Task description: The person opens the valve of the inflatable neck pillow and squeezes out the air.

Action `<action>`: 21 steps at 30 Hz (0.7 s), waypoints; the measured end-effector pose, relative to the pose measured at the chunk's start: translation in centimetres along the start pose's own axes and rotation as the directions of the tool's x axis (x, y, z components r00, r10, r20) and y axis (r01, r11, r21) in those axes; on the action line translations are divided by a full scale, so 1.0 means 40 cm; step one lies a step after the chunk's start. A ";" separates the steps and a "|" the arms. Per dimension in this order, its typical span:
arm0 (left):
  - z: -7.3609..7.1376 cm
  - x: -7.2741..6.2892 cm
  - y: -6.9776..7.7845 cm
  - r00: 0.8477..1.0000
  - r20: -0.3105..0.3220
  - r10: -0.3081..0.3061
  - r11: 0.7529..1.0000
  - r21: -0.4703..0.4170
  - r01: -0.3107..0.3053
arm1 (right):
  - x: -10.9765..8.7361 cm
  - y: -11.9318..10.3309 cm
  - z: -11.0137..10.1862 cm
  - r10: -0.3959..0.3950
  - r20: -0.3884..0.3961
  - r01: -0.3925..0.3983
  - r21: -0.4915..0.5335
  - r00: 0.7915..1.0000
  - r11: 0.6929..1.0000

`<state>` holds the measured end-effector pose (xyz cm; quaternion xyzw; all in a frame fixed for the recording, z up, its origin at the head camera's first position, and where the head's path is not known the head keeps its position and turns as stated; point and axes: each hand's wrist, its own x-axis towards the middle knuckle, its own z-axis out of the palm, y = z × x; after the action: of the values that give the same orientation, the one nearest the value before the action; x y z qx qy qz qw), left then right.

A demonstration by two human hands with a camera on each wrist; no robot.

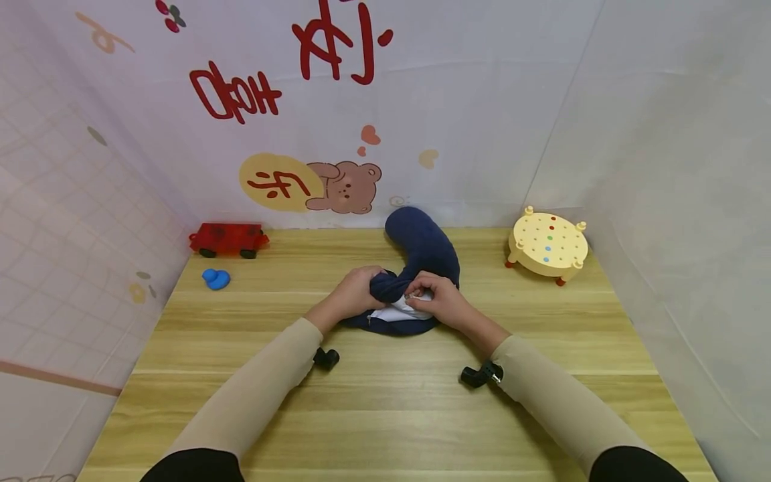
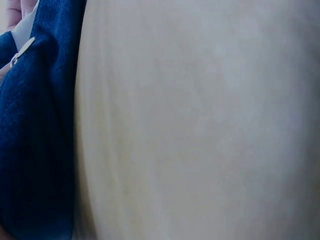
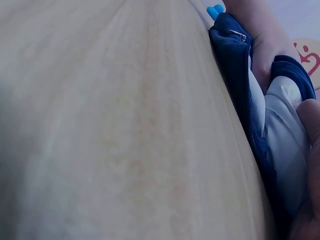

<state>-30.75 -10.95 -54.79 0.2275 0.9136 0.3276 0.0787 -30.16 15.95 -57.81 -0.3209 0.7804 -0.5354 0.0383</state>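
A navy plush neck pillow (image 1: 424, 244) lies curved on the table, its zipped cover open along the near side. White inner fabric (image 1: 394, 312) shows through the opening. My left hand (image 1: 352, 294) grips a fold of the navy cover at the left of the opening, thumb inside the gap. At the right end, my right hand (image 1: 444, 302) pinches material at the edge of the opening, thumb and forefinger together over the white fabric. In the left wrist view, a zipper pull (image 2: 25, 48) hangs at the cover's edge; the right wrist view shows the row of zipper teeth (image 3: 250, 115).
A red toy car (image 1: 229, 239) stands at the back left, with a small blue toy duck (image 1: 215, 278) in front of it. At the back right sits a round yellow pegged toy (image 1: 548, 244) on short legs. Printed white cloth walls (image 1: 482, 100) enclose the wooden table (image 1: 397, 415).
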 end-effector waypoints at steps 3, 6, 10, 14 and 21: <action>0.000 -0.001 0.000 1.000 0.006 0.004 1.000 0.007 -0.004 | -0.001 -0.009 0.005 -0.005 -0.012 0.005 -0.009 1.000 1.000; -0.002 -0.002 0.000 1.000 0.003 0.005 1.000 0.011 -0.005 | 0.002 -0.012 0.011 -0.007 -0.016 0.007 -0.030 1.000 1.000; -0.002 0.000 0.000 1.000 -0.004 0.013 1.000 0.012 -0.013 | 0.007 -0.006 0.012 0.009 -0.002 -0.009 -0.046 1.000 0.999; -0.001 0.001 0.000 1.000 -0.008 0.016 1.000 0.013 -0.016 | 0.009 0.001 0.011 0.021 0.002 -0.021 -0.060 1.000 0.998; -0.001 0.004 0.002 1.000 -0.001 0.003 1.000 0.022 -0.003 | 0.005 0.002 0.011 0.018 -0.020 -0.019 -0.068 1.000 0.997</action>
<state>-30.86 -10.85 -54.70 0.2296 0.9169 0.3179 0.0751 -30.18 15.48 -58.00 -0.3094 0.8015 -0.5110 0.0247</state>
